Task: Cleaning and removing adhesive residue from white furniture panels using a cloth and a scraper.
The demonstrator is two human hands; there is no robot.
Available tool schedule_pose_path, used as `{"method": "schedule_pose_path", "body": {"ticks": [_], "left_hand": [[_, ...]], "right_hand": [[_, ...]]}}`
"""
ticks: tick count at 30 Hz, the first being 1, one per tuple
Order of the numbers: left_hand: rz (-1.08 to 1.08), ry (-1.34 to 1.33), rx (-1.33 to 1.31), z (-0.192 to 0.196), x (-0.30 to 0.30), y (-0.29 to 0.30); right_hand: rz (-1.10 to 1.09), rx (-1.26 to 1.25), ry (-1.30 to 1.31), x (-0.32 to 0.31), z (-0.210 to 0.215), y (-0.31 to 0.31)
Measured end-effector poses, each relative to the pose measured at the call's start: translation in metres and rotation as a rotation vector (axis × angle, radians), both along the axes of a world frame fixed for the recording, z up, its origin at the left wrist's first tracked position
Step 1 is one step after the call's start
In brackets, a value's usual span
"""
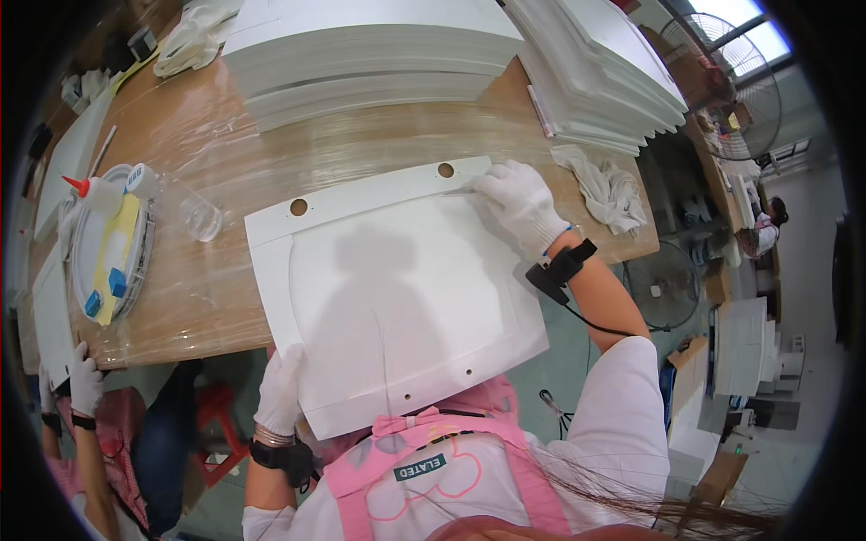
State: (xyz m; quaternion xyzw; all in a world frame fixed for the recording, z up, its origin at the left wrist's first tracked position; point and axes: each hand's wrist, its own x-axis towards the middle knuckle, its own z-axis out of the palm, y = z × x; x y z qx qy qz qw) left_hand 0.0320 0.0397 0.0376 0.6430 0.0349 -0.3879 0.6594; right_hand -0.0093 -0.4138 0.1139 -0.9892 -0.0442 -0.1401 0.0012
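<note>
white panel [406, 279]: on table [198, 288], overhanging near edge | left hand [281, 388]: pinching panel edge just off table, presumably steadying overhang | right hand [519, 198]: fingertips pinching thin grey tool [458, 191] at table-supported end, likely for firm backing

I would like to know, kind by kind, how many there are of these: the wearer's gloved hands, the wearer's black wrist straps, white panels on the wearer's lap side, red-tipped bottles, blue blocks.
Gloved hands, left and right: 2
Black wrist straps: 2
White panel: 1
Red-tipped bottle: 1
Blue blocks: 2
Total: 8
</note>
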Motion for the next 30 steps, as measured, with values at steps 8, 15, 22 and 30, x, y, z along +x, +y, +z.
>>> {"method": "schedule_pose_path", "body": {"ticks": [8, 15, 22, 30], "left_hand": [[-0.051, -0.073, 0.109, -0.017, 0.004, 0.009], [-0.011, -0.056, 0.118, -0.008, 0.002, 0.003], [-0.021, -0.045, 0.125, 0.0, 0.002, 0.001], [-0.023, -0.031, 0.089, -0.007, 0.003, 0.005]], "right_hand": [[-0.021, 0.028, -0.023, 0.001, -0.025, -0.031], [0.073, 0.064, -0.061, 0.022, -0.026, -0.01], [-0.002, 0.058, 0.004, 0.01, -0.031, -0.03], [0.003, 0.011, 0.023, 0.009, -0.029, -0.023]]}}
